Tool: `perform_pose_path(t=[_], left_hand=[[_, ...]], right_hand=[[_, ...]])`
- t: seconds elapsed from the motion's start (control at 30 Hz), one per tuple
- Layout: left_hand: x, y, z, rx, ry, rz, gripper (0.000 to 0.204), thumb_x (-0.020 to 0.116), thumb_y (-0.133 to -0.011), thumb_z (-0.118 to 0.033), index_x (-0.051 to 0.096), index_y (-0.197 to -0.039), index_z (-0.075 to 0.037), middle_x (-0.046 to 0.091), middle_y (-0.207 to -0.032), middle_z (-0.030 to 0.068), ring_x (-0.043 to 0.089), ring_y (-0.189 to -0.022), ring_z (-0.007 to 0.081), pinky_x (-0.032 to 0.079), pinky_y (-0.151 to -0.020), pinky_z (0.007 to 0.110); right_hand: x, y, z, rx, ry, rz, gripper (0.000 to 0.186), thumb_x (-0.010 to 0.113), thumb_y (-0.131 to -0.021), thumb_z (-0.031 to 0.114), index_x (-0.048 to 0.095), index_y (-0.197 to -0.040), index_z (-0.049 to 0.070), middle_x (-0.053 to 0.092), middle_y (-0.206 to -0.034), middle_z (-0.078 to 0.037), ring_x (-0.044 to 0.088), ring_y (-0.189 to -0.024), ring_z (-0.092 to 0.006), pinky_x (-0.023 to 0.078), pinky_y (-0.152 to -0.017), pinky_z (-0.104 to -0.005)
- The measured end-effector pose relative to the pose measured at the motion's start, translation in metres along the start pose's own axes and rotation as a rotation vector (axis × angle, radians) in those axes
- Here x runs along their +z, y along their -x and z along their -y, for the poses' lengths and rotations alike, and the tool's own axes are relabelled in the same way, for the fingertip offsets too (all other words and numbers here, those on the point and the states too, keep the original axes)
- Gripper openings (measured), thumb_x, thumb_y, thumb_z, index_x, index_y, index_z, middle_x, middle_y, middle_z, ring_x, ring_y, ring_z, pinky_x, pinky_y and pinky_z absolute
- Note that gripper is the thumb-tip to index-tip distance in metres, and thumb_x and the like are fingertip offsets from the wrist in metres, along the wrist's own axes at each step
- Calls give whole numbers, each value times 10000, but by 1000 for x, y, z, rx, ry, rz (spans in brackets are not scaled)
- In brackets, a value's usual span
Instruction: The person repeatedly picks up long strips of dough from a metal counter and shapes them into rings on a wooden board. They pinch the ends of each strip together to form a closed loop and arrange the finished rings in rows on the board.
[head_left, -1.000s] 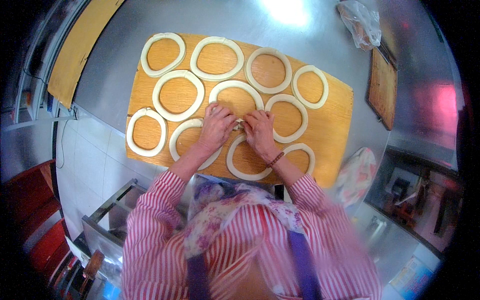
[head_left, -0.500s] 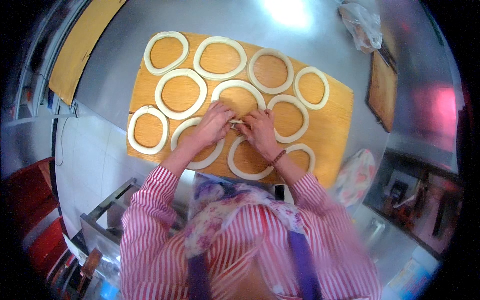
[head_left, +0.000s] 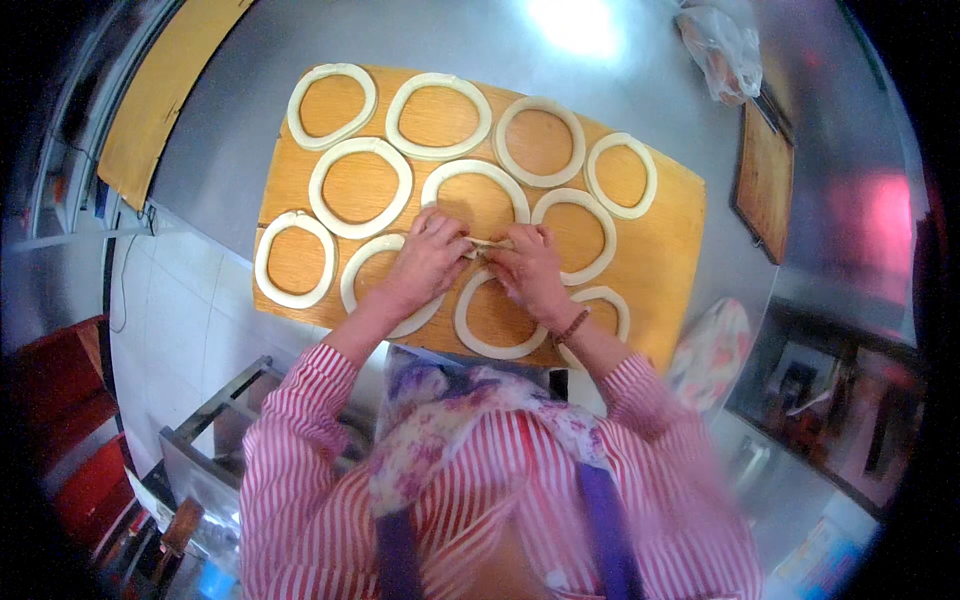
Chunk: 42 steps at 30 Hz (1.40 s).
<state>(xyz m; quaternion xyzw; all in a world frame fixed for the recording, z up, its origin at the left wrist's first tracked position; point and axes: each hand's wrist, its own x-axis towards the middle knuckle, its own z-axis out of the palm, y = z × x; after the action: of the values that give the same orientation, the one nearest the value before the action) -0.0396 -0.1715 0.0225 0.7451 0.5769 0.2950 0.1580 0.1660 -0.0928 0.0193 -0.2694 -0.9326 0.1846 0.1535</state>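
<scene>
Several pale dough rings lie on a wooden board. My left hand and my right hand meet at the near edge of the middle dough ring. Both have bent fingers pinching dough there, and a thin flap of dough shows between the fingertips. The fingers hide most of this joint. Under my left wrist another dough ring is partly covered. Below my right hand is one more ring, its far side hidden by that hand.
The wooden board rests on a steel table. At the back right are a clear plastic bag and a brown wooden board. A flowered cloth lies by the board's right corner. A yellow panel stands far left.
My right hand has shifted slightly to the right, drawing a little more dough into view between the fingertips. My left hand stays nearly in place, and the rings keep their positions.
</scene>
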Motion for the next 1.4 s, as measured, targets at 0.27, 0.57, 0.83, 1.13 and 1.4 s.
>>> perform_pose_path(t=[0.27,0.57,0.83,1.13,1.4], left_hand=[[9,-11,8,-64,-9,6,141,720,-777,-107,669,-899,-58,597,-1003,82,562,-1059,262,291,-1121,500],[21,-11,12,-57,27,-71,120,735,-751,-100,704,-857,-54,627,-1017,68,572,-1061,248,307,-1107,488],[31,-11,12,-46,28,-58,185,741,-701,-76,711,-883,-55,620,-1022,63,567,-1073,252,323,-1097,485],[21,2,0,-254,39,-48,212,698,-711,-13,696,-917,-63,618,-1043,73,575,-1082,268,284,-1129,511],[15,5,-1,-336,151,-93,463,562,-719,71,573,-1169,-35,661,-1038,142,598,-1094,314,210,-1160,542]], right_hand=[[5,-16,-2,187,-95,21,200,731,-769,150,698,-964,116,600,-1058,-36,538,-1081,-244,335,-960,-445],[12,-19,-1,211,-137,6,126,692,-788,117,714,-910,92,623,-1083,-24,531,-1097,-244,331,-961,-450],[22,-18,3,162,12,30,141,697,-756,111,704,-895,85,594,-1131,-53,527,-1118,-256,335,-987,-478],[8,-17,27,252,-39,-104,260,771,-707,117,679,-948,83,596,-1074,-58,554,-1063,-249,357,-964,-428],[26,-17,25,117,-32,-210,203,738,-680,87,636,-855,71,567,-977,-58,554,-998,-250,361,-911,-441]])
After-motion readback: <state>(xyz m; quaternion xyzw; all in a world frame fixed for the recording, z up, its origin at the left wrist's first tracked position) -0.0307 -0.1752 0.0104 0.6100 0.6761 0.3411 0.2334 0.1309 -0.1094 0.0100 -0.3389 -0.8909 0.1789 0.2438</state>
